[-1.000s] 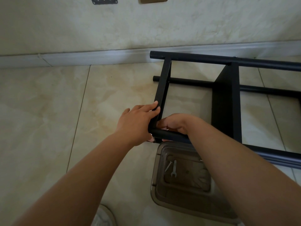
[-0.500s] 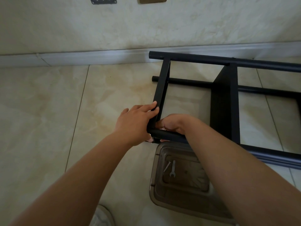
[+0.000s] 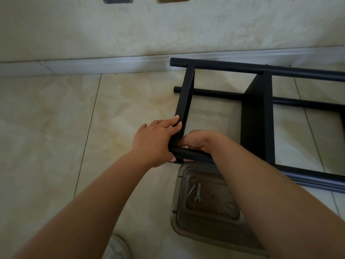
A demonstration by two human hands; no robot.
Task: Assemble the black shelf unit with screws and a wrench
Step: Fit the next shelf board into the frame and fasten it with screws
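So, black shelf unit (image 3: 258, 116) lies on its side on glossy beige floor tiles (image 3: 56, 128) near the wall; matte round tubes, flat panels. Left hand (image 3: 155, 140) grips the near corner, fingers over the flat crossbar. Right hand (image 3: 197, 142) curls round the near tube. Small wrench (image 3: 197, 195) and screw (image 3: 191, 190) sit in a clear plastic tray (image 3: 177, 217) just below.
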